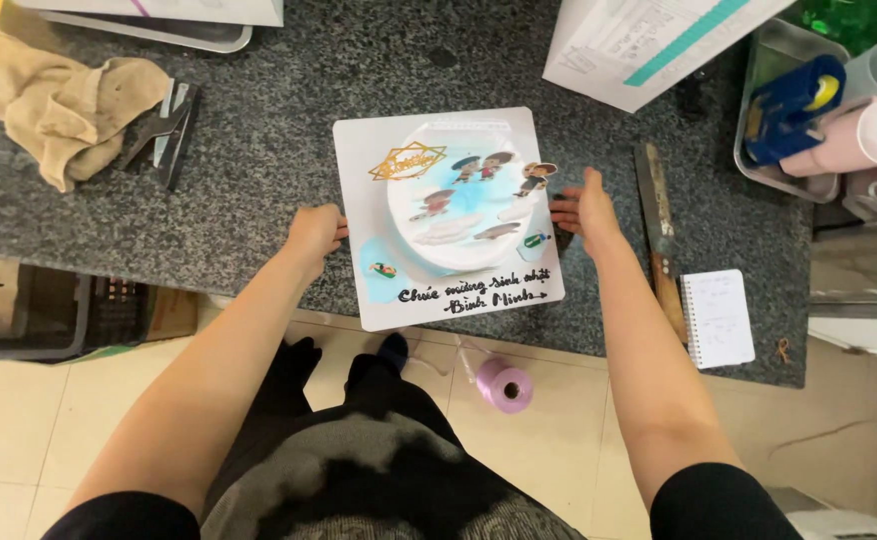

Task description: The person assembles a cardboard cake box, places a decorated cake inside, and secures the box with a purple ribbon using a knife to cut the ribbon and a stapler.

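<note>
A white square cake board (364,150) lies on the dark granite counter (289,90), its near edge jutting past the counter's front. On it stands a round white and pale blue cake (459,235) with cartoon figure toppers and a gold topper; dark icing script runs along the board's near edge. My left hand (314,232) grips the board's left edge. My right hand (584,212) holds the right edge, fingers on the board's side.
A tan cloth (54,100) and a metal scraper (164,135) lie at left. A long knife (659,235) and a small spiral notepad (719,318) sit at right, a tray with cups (809,110) beyond. A purple ribbon spool (506,386) rests on the tiled floor.
</note>
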